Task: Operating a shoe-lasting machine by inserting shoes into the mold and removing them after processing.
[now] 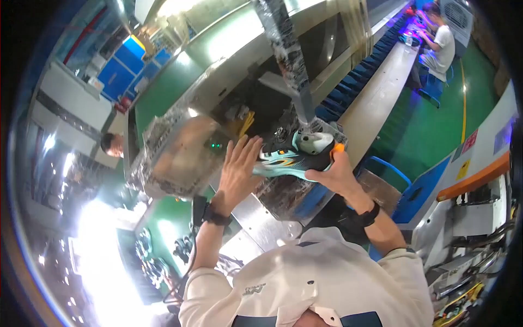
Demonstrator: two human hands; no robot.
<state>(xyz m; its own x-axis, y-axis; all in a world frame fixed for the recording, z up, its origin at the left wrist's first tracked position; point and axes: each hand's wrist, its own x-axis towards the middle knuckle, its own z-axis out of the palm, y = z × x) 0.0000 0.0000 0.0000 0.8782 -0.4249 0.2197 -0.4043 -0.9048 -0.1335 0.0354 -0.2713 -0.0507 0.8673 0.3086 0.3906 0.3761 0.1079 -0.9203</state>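
Left hand raised, fingers spread flat against shoe; right hand fingers grip its heel

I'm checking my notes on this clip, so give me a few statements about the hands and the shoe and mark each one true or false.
1. Both hands are on the shoe. True: the left hand rests flat at one end and the right hand grips the other.
2. The shoe is plain white. False: it is black, teal and orange.
3. Each wrist bears a dark band. True.
4. The shoe lies on the floor. False: it is held up at a foil-wrapped machine.
5. Nobody else is in view. False: a seated person works far along the bench.
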